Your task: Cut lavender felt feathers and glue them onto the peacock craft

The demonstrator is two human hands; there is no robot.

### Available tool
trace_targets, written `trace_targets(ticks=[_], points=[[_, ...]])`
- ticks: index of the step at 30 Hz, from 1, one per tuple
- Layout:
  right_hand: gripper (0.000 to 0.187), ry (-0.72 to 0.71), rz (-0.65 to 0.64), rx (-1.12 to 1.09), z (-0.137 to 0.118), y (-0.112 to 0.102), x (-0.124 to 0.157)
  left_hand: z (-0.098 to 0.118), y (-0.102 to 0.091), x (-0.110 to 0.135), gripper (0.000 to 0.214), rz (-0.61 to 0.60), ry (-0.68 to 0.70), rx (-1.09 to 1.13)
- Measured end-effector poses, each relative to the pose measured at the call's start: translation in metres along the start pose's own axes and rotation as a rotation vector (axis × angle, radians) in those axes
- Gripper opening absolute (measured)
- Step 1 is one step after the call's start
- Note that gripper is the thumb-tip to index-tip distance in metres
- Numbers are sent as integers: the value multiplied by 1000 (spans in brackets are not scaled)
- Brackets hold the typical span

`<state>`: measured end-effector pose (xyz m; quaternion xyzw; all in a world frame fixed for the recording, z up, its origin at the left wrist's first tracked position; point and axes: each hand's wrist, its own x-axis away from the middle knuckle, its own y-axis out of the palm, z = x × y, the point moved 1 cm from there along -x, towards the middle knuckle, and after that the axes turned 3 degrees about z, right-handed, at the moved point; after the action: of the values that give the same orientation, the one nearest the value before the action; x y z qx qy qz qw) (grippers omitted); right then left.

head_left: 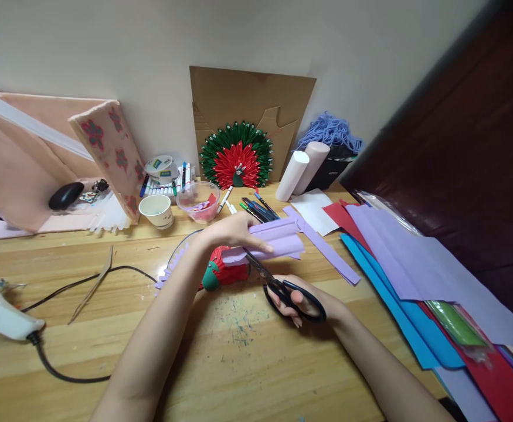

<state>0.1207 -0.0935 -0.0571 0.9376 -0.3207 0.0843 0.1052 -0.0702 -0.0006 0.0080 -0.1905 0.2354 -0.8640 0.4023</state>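
My left hand is closed on a folded piece of lilac paper, thumb on top, over the middle of the table. A pair of black scissors is in my right hand, with fingers through the handles. The blade tips touch the paper's lower left edge; whether the blades are fully closed is hard to see. Below the paper lies a red craft bird with a green head, partly covered by my left arm and the paper. A fringe of lilac strips shows left of that arm.
Lilac strips and stacked coloured sheets lie to the right. Behind stand a clear bowl, a paper cup, loose pens and a cardboard panel with a red-green peacock. A white glue gun with a black cord lies left.
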Motion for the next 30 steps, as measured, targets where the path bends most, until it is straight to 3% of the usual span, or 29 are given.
trace_targets(ticks=[4,6,8,12,14,15,16,20,26,30], points=[[70,23,-18,39,1,0,2,1,7,1,36,-143,58,-89],[69,28,-7,33,1,0,2,3,9,-1,39,-87,86,-96],[69,10,30,1,3,-2,1,7,8,-4,45,160,151,-48],[69,-66,168,-136,16,-11,-5,22,-6,0,28,915,217,110],[68,-105,235,-218,25,-17,-10,28,-11,6,32,1082,115,169],[68,-127,263,-247,28,-19,-12,30,-11,8,36,1073,46,167],[68,-147,289,-269,30,-21,-15,31,-10,10,39,986,-12,146],[70,-206,345,-303,30,-22,-20,30,8,8,41,532,-116,166],[68,-213,394,-292,27,-17,-18,24,23,-5,28,586,-82,287],[67,-226,306,-373,31,-19,-20,22,23,-10,23,547,0,312]])
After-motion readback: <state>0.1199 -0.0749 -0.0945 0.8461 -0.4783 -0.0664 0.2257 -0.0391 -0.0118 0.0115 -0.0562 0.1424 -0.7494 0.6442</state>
